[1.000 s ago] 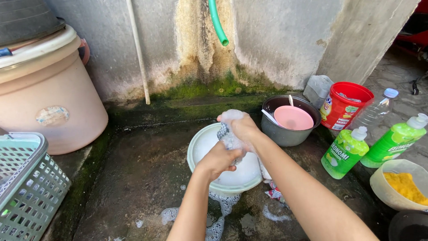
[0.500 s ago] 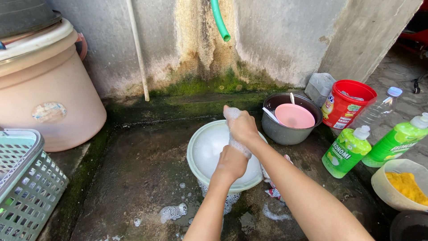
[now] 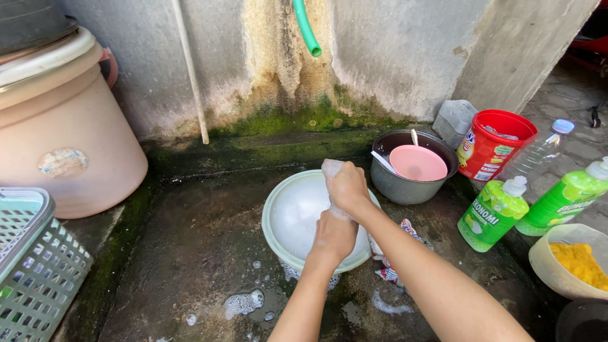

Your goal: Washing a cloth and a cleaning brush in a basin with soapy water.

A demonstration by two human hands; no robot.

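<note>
Both hands work over a pale green basin [image 3: 282,218] of soapy water that sits on the wet concrete floor [image 3: 190,253]. The right hand [image 3: 347,188] is closed around a sudsy glass [image 3: 330,170], holding it just above the basin's far side; only the foamy top of the glass shows beyond the fingers. The left hand [image 3: 334,234] is just below it, over the basin's near rim, fingers curled shut and touching the lower end of the glass — whether it grips the glass or something pressed against it cannot be told.

Foam patches [image 3: 240,303] lie on the floor in front of the basin, and a crumpled wrapper [image 3: 396,253] lies beside it under the right forearm.

Behind and to the right of the basin stands a grey pot [image 3: 405,187] with a pink plate [image 3: 418,163] and a spoon handle in it. Farther right is a red tub [image 3: 491,149], then a clear bottle [image 3: 538,152] and two green soap bottles [image 3: 497,212] [image 3: 567,196]. A beige bowl [image 3: 551,266] with yellow contents is at the right edge.

On the left — well apart from the hands — stand a large pink bucket [image 3: 69,145] and a green basket [image 3: 38,266]. A green hose [image 3: 306,28] hangs down the stained, mossy wall [image 3: 392,57], with a white pipe [image 3: 190,69] to its left.
</note>
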